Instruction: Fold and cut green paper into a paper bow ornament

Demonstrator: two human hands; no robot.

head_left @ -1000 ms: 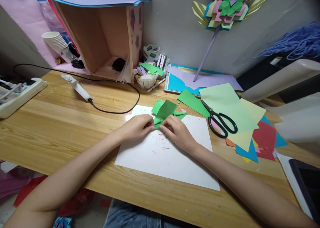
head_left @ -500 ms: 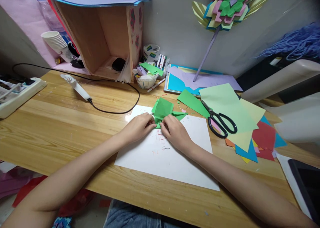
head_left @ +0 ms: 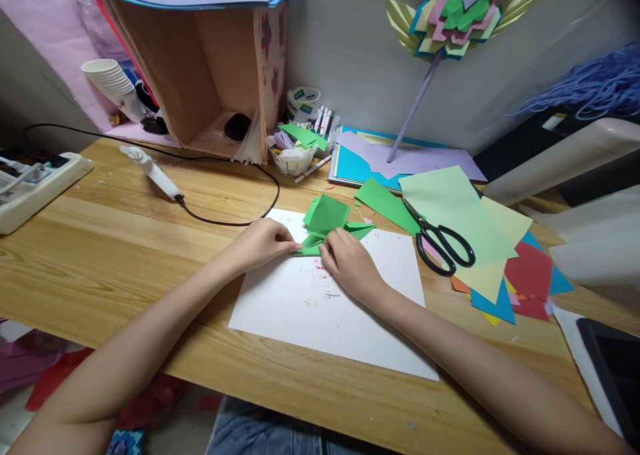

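Observation:
A piece of folded green paper (head_left: 327, 216) lies near the far edge of a white sheet (head_left: 325, 322) with small coloured marks. One square flap of it stands up, and points stick out to the sides. My left hand (head_left: 267, 243) pinches the left tip of the green paper between thumb and fingers. Closed on the near edge of the same paper, my right hand (head_left: 347, 260) hides part of the fold. The two hands are a short way apart, with a strip of green paper showing between them.
Black-handled scissors (head_left: 440, 238) rest on pale green paper (head_left: 450, 205) at the right. Behind stand a bowl of scraps (head_left: 294, 162), a paper flower (head_left: 463, 15) and an open box (head_left: 200, 75). A white glue gun (head_left: 153, 173) with a black cord lies left.
My left hand has slid left along the near edge of the green paper, away from my right hand. The upright flap leans farther left than a second ago. My right hand stays nearly still.

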